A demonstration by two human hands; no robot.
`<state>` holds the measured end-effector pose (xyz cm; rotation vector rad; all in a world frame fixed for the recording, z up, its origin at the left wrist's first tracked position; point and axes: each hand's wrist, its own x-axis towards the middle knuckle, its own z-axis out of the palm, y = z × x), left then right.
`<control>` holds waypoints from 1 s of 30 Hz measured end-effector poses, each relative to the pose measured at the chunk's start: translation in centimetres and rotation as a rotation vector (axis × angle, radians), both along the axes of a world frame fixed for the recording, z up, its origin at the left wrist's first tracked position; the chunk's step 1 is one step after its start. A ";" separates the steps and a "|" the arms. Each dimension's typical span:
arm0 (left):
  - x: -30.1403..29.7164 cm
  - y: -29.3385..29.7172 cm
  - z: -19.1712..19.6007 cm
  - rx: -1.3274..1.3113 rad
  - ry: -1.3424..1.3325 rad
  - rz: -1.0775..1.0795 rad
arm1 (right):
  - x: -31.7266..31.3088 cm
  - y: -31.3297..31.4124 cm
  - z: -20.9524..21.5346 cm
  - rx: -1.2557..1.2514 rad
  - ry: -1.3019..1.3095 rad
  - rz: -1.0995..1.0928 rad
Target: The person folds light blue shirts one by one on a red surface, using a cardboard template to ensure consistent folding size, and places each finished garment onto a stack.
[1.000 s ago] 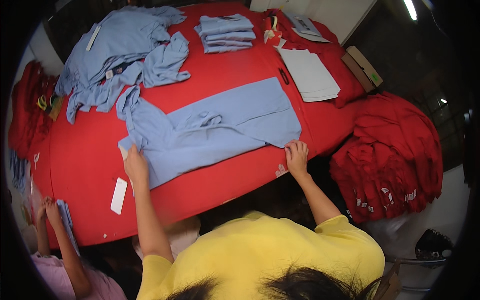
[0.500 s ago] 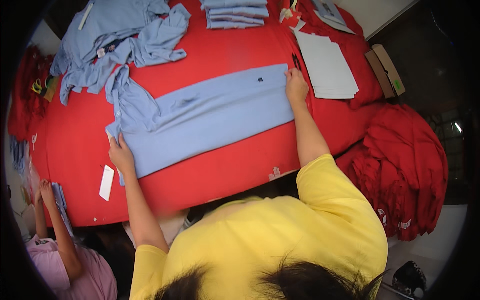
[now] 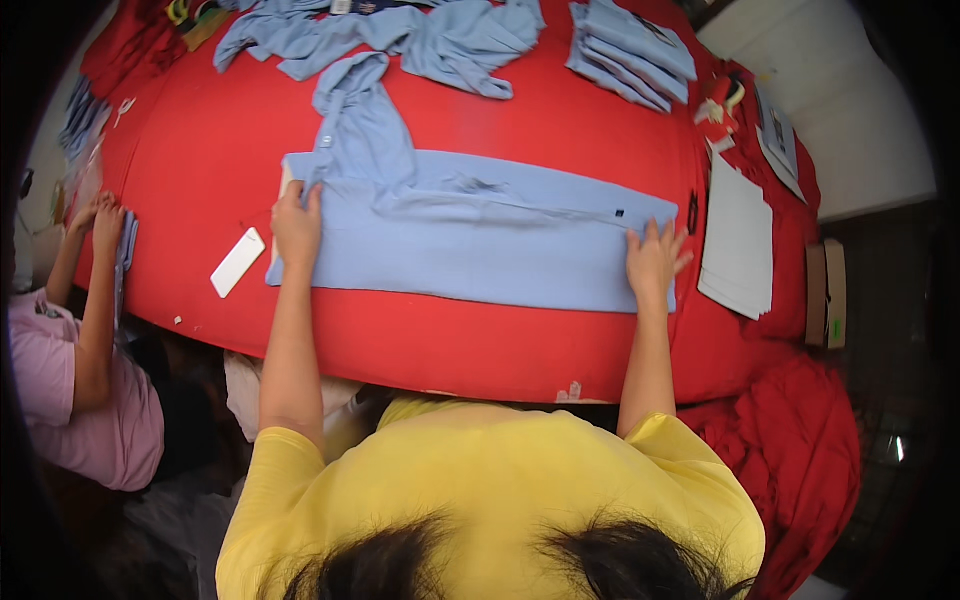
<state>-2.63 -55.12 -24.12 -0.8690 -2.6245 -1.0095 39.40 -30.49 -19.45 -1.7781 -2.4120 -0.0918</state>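
A light blue shirt (image 3: 480,250) lies folded lengthwise into a long panel on the red-covered table, one sleeve jutting up at its left part. My left hand (image 3: 297,228) grips the shirt's left end, where a white edge shows. My right hand (image 3: 654,265) rests on the right end with its fingers spread, close to a small dark mark on the fabric. A white tag (image 3: 238,263) lies left of my left hand.
Loose blue shirts (image 3: 455,45) lie at the far side, beside a folded stack (image 3: 632,55). White sheets (image 3: 738,235) and a dark small tool (image 3: 693,213) are on the right. Red cloth (image 3: 780,430) hangs at the near right. A co-worker's hands (image 3: 100,215) handle blue fabric at left.
The view has turned and shifted. My right hand has let go of the shirt's right edge and now lies spread on it. The shirt lies flatter.
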 end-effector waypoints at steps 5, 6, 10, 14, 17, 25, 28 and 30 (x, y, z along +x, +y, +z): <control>-0.3 -0.9 0.7 0.021 -0.128 -0.022 | -24.8 0.3 3.4 -0.167 0.576 1.039; -0.6 -1.0 0.9 0.024 -0.189 -0.042 | -30.1 0.6 2.6 -0.197 0.489 1.105; -0.5 -0.4 4.0 -0.004 -0.476 -0.222 | -44.1 4.4 -2.0 0.114 0.587 1.075; -1.7 -2.6 2.6 -0.007 -0.365 -0.395 | -48.1 2.9 2.5 -0.098 -0.033 0.888; -2.2 -3.6 4.6 -0.019 -0.601 -0.488 | -46.8 0.8 7.2 -0.138 -0.009 1.006; -3.1 -3.5 2.2 0.133 -0.633 -0.511 | -20.2 -8.3 12.8 -0.410 0.393 1.396; -3.1 -2.5 2.2 0.220 -0.729 -0.572 | -14.7 -8.0 5.9 -0.437 0.331 1.251; -3.7 -2.9 1.8 0.253 -0.745 -0.623 | -13.4 -8.4 5.4 -0.374 0.405 1.170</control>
